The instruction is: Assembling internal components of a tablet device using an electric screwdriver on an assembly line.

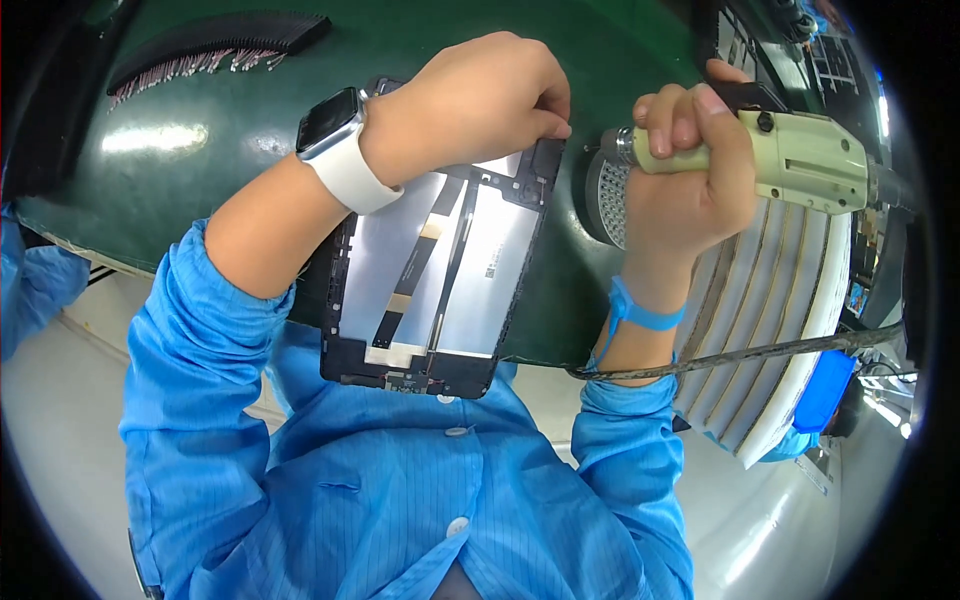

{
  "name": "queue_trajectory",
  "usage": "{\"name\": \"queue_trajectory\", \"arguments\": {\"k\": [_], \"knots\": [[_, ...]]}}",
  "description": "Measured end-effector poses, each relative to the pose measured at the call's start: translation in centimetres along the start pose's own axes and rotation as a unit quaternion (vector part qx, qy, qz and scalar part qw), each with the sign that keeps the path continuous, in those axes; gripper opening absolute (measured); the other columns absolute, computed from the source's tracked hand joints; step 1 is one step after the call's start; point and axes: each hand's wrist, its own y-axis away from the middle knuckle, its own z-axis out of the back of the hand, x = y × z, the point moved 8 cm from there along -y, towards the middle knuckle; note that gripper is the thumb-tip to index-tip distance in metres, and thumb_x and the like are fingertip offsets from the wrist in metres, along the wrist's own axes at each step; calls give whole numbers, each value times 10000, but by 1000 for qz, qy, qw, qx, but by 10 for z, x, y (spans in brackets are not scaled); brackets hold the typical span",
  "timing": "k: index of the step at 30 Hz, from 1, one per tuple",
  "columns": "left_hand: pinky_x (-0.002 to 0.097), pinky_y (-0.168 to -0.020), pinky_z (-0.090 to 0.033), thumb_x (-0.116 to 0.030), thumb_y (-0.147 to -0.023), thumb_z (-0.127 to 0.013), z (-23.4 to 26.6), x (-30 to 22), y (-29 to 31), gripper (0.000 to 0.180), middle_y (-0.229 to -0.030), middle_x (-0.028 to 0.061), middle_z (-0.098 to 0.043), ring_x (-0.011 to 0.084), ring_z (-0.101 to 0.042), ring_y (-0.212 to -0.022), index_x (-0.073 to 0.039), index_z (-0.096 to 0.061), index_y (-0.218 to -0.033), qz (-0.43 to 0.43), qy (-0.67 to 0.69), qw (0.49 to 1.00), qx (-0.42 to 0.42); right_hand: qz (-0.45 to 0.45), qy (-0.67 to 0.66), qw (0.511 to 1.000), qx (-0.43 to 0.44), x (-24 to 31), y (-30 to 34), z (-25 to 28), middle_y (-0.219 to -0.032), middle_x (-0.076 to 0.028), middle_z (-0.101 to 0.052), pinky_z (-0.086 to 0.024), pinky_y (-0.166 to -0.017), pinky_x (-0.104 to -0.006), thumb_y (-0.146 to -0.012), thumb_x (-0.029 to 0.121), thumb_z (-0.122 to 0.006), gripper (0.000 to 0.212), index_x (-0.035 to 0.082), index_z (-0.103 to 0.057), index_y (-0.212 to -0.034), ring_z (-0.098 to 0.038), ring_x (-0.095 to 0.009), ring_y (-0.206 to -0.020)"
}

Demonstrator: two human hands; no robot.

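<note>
An opened tablet [485,270] lies in front of me, tilted, its silver inner plate, dark ribbon cables and black frame showing. My left hand [490,100] reaches across its far end, fingers curled and pinched together at the far right corner. Whatever sits in that pinch is too small or hidden to name. To the right, my right hand [690,165] is wrapped round a pale green electric screwdriver [815,160], its metal tip pointing left toward the tablet. Just below the tip, partly behind the hand, is a round metal dish with a dotted surface [606,200].
A curved row of black parts with thin wire ends [220,50] rests on the green table [130,190] at the far left. Stacked white, brown-edged trays [770,300] stand at the right, near a blue bin [825,390]. A dark cord [750,355] crosses beside my right wrist.
</note>
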Motion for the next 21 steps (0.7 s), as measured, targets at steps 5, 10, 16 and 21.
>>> {"name": "queue_trajectory", "arguments": {"k": [5, 10, 16, 21], "knots": [[357, -652, -513, -118, -795, -730, -1, 2, 1, 134, -765, 158, -674, 295, -646, -692, 3, -722, -853, -10, 19, 1000, -9, -11, -6, 1000, 15, -10, 1, -4, -551, -55, -467, -484, -558, -337, -811, 10, -567, 111, -61, -569, -897, -475, -150, -445], [352, -662, -519, -110, -792, -730, 0, 4, 0, 133, -772, 153, -681, 289, -654, -700, 1, -727, -866, 2, 26, 1000, 1, -40, -2, 999, 2, -16, 6, -10, -546, -62, -476, -486, -557, -339, -811, 9, -566, 90, -54, -567, -876, -468, -150, -439], [347, -673, -524, -108, -790, -729, -2, 3, 0, 128, -781, 148, -686, 289, -661, -710, -11, -734, -873, 11, 21, 1000, -2, -23, -12, 1000, 8, -16, 10, -9, -554, -70, -495, -437, -482, -315, -801, -21, -570, 151, -84, -585, -938, -464, -144, -444], [354, -673, -521, -114, -793, -728, -2, 3, 1, 129, -783, 143, -682, 293, -657, -716, -19, -735, -879, 15, 9, 1000, -2, -33, -2, 999, 12, -19, 12, -11, -559, -67, -515, -401, -447, -290, -805, -41, -582, 124, -66, -592, -926, -481, -144, -445]]}}
